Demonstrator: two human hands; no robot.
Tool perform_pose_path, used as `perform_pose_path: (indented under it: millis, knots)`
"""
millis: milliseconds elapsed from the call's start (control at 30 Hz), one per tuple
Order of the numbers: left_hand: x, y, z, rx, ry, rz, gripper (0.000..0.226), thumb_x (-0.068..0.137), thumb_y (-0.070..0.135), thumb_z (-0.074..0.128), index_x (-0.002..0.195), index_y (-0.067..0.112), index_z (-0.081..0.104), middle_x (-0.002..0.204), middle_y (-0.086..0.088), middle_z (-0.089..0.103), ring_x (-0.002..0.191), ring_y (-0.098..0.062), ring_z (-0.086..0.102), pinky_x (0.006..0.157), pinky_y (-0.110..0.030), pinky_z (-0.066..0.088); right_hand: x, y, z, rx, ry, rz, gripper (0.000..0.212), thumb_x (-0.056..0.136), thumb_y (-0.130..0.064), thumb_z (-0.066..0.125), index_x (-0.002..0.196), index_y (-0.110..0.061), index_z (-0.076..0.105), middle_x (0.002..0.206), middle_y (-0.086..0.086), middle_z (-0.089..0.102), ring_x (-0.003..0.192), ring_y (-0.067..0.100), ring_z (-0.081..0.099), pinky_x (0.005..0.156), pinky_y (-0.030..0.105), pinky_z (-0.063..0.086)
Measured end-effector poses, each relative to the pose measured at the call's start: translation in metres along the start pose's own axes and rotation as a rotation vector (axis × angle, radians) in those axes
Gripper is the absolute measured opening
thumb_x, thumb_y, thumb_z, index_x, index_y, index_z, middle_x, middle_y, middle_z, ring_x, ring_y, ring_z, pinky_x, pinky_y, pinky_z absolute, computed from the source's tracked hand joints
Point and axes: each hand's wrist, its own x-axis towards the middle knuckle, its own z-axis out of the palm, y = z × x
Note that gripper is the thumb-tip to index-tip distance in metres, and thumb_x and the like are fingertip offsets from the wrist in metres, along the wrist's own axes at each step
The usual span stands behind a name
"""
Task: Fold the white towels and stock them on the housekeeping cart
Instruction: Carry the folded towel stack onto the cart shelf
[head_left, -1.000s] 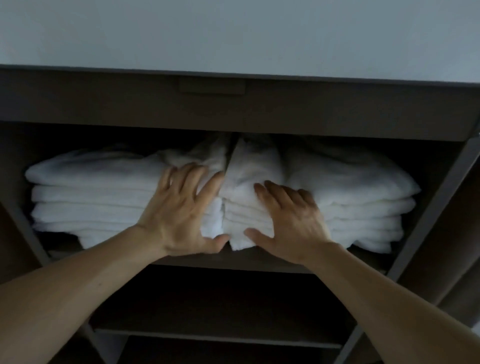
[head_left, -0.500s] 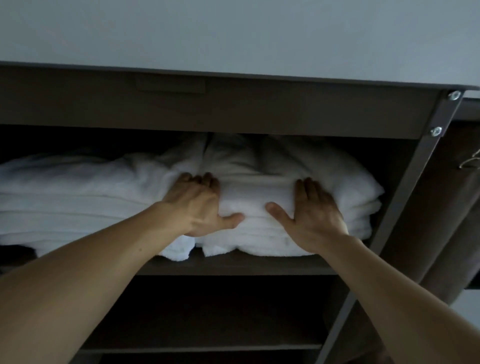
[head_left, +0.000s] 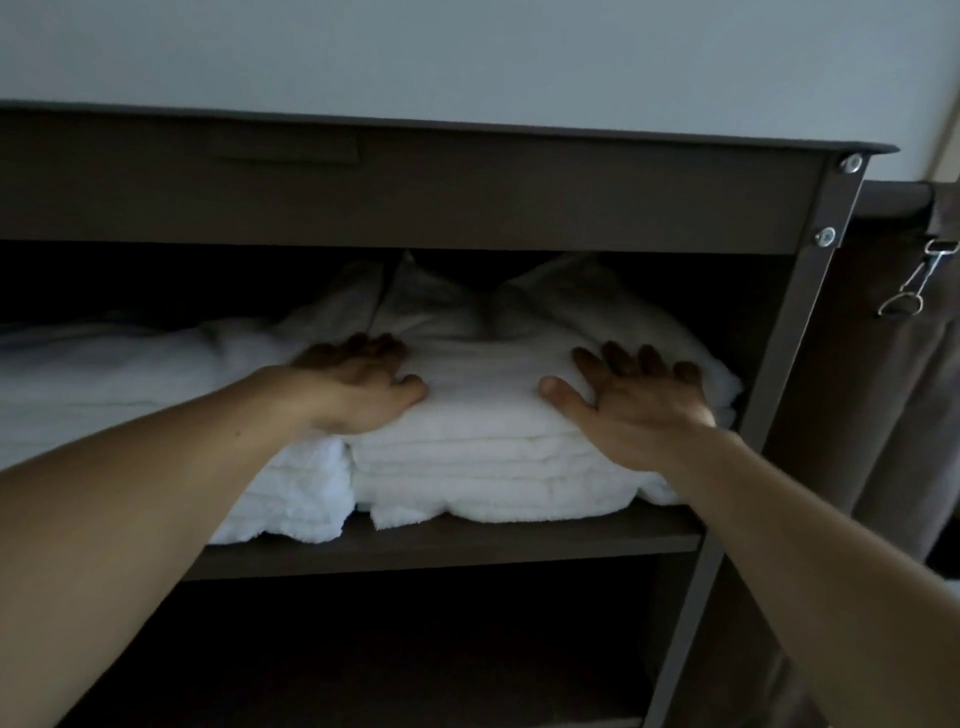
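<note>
The left hand (head_left: 358, 387) and right hand (head_left: 639, 400) press flat, fingers extended (the left's are dim in shadow), on the right stack (head_left: 493, 467) of white towels. The stack is thick, fluffy and evenly layered, mid-frame on the cart's shelf (head_left: 467, 543), touching the left stack (head_left: 291, 499).

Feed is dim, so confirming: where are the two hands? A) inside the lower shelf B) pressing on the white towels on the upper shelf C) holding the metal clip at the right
B: the left hand and right hand both rest palm-down on top of the white towels on the upper shelf.
</note>
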Motion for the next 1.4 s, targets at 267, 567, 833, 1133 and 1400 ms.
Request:
perform_pose_path:
  millis: [267, 567, 833, 1133, 1400]
  knots:
    - [0.021, -0.009, 0.007, -0.049, 0.083, -0.083, 0.077, 0.08, 0.086, 0.014, 0.147, 0.049, 0.021, 0.165, 0.009, 0.01, 0.151, -0.024, 0.003, 0.117, -0.057, 0.001, 0.02, 0.025, 0.003, 0.015, -0.038, 0.079, 0.082, 0.087, -0.082, 0.001, 0.156, -0.039, 0.013, 0.167, -0.003, 0.006, 0.153, 0.031, 0.007, 0.121, 0.049, 0.011]
    - [0.0, -0.017, -0.003, -0.026, 0.209, -0.079, 0.09, 0.067, 0.087, 0.003, 0.15, 0.054, 0.002, 0.165, 0.013, -0.013, 0.151, -0.032, -0.01, 0.115, -0.065, -0.005, 0.009, -0.012, -0.018, 0.051, 0.058, 0.003, 0.092, 0.075, -0.085, -0.009, 0.156, -0.044, 0.0, 0.168, 0.001, -0.002, 0.154, 0.028, 0.0, 0.121, 0.048, 0.002]
    - [-0.051, -0.037, -0.007, -0.221, 0.021, -0.089, 0.071, 0.091, 0.075, 0.015, 0.155, 0.046, 0.003, 0.167, 0.001, -0.001, 0.151, -0.039, -0.007, 0.117, -0.064, 0.002, -0.008, -0.101, -0.006, 0.023, -0.201, -0.089, 0.077, 0.086, -0.078, -0.005, 0.155, -0.045, -0.009, 0.169, -0.003, -0.006, 0.153, 0.034, -0.011, 0.12, 0.062, -0.002]
    - [-0.22, -0.13, -0.016, -0.056, -0.083, -0.041, 0.07, 0.098, 0.065, 0.013, 0.157, 0.035, -0.011, 0.163, 0.008, -0.024, 0.148, -0.015, -0.026, 0.122, -0.05, -0.006, -0.113, -0.241, -0.091, 0.108, -0.347, -0.399, 0.083, 0.082, -0.079, -0.013, 0.155, -0.041, -0.014, 0.164, -0.006, -0.024, 0.149, 0.023, -0.028, 0.119, 0.056, -0.008]
    - [-0.377, -0.244, -0.105, -0.17, -0.184, -0.368, 0.074, 0.097, 0.066, 0.02, 0.157, 0.032, -0.005, 0.166, 0.005, -0.01, 0.152, -0.019, -0.016, 0.119, -0.055, 0.005, -0.181, -0.369, -0.209, 0.121, -0.468, -0.598, 0.078, 0.091, -0.076, 0.001, 0.158, -0.037, -0.005, 0.168, -0.002, -0.011, 0.153, 0.024, -0.019, 0.122, 0.057, -0.003]
